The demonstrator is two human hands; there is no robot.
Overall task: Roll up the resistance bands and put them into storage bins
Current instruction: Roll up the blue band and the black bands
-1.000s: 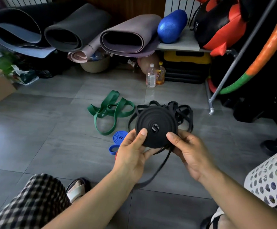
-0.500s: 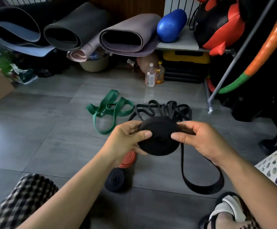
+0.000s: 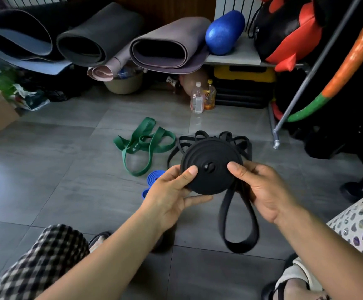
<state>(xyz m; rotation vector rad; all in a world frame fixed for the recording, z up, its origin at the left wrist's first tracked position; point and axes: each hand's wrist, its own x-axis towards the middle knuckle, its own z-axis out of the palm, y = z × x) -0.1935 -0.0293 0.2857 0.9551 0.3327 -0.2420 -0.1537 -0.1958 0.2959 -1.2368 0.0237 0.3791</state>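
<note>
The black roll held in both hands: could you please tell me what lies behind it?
Loose black bands lie looped on the floor behind the black roll; only their outer loops show. The middle of that pile is covered by the roll.

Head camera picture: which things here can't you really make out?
- Blue band: head view, mostly hidden behind the left hand.
- Loose black bands: head view, covered by the black roll that the right hand also grips; count unclear.
- Roll's hanging tail: head view, motion-blurred.
- Perforated bin: head view, cut off by the right edge; contents unclear.
</note>
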